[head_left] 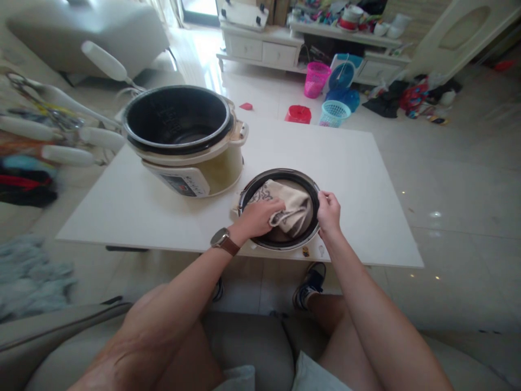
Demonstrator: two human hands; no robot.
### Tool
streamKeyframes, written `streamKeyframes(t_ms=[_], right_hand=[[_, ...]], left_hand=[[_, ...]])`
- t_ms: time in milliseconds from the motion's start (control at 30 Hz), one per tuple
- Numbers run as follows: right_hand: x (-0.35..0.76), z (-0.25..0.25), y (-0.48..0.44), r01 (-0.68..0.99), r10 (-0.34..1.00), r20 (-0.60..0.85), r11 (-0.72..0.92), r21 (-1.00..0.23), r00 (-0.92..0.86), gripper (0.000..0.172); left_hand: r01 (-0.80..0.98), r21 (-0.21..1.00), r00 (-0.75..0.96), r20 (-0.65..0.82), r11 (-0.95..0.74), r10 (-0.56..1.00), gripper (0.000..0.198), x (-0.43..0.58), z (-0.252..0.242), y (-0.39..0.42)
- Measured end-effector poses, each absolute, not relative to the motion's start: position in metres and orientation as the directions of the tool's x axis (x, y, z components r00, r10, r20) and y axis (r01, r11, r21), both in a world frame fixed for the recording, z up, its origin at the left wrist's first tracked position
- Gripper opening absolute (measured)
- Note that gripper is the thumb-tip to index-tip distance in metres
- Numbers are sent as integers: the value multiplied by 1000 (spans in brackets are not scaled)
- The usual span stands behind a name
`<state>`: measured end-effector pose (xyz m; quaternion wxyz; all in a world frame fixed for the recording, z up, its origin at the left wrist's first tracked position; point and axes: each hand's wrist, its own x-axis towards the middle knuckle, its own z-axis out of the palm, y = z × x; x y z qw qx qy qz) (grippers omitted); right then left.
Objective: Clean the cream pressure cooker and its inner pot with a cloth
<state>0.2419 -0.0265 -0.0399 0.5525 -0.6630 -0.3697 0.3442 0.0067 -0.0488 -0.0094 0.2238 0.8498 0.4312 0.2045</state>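
1. The smooth white tabletop [345, 163] bears a round, shallow, dark-ringed lid [286, 174] and, at the lid's ten o'clock, a cream-and-gold, rounded cooker [222, 172].
2. The cooker contains a black, pale-rimmed inner pot [195, 111]; a rumpled cream cloth with dark patterning [290, 202] lies inside the lid.
3. The left hand [261, 214], fingers curled, grips the cloth; the right hand [329, 212] clasps the lid's three-o'clock rim.

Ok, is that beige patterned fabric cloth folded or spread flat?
Bunched, not spread flat: the beige patterned fabric cloth shows creases and a curled edge by the left hand, inside the round dark-rimmed lid.
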Motion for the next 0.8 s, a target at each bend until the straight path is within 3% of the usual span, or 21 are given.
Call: streamKeyframes(t_ms=[167,333,433,500,567,633,800], right_hand=[[241,-39,-27,156,866,-16,-109,-982,500,52],[241,-38,-27,159,865,2,-90,-983,501,52],[242,-39,-26,118,873,-28,-98,-988,487,52],[242,-40,-26,92,871,-50,-108,-990,489,51],[242,-41,-25,80,865,-53,-107,-991,500,51],[242,-42,-24,72,863,-44,-93,-993,504,54],[249,-41,-18,146,858,56,-23,-989,510,56]], left_hand=[[662,523,603,53,-537,796,37,9,-5,-54],[525,739,566,68,-422,822,17,-7,2,-44],[357,870,316,229,-339,921,14,-12,0,-35],[302,892,100,320,-335,942,16,-12,-3,-32],[309,878,0,384,-365,924,21,-9,-5,-32],[350,844,75,408,-407,910,32,-4,-8,-37],[415,682,613,280,-602,739,49,15,-13,-59]])
